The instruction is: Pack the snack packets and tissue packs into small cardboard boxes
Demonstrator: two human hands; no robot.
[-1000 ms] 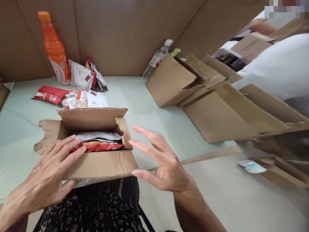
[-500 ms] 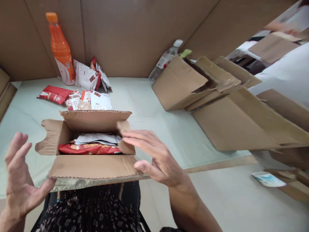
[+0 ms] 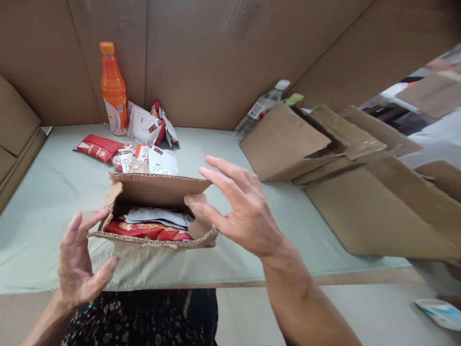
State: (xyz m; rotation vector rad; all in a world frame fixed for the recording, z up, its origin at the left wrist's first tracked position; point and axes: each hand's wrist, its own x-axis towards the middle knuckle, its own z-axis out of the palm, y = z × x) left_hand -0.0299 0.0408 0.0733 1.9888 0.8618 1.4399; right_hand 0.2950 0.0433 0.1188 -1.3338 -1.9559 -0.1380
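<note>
A small cardboard box (image 3: 163,188) stands on the table with its top flaps up. Inside lie a red packet (image 3: 147,231) and, leaning over it, several white-grey packets (image 3: 158,216). My left hand (image 3: 81,269) is at the box's left end, fingers apart, its fingertips by the left flap (image 3: 114,193). On the other side my right hand (image 3: 243,206) is spread, the thumb at the right flap (image 3: 201,216) and the fingers above the back right corner. Neither hand is closed round anything.
Behind the box lie a red packet (image 3: 97,147), white packets (image 3: 163,159) and an upright orange drink bottle (image 3: 114,91). A clear bottle (image 3: 261,110) leans by larger cardboard boxes (image 3: 284,139) on the right. Cardboard panels (image 3: 201,62) line the back. Part of another person shows far right.
The left flap has gone from folded out to raised, and the front flap no longer lies out flat. My left hand moved right to the box; my right hand rose. The view shifted.
</note>
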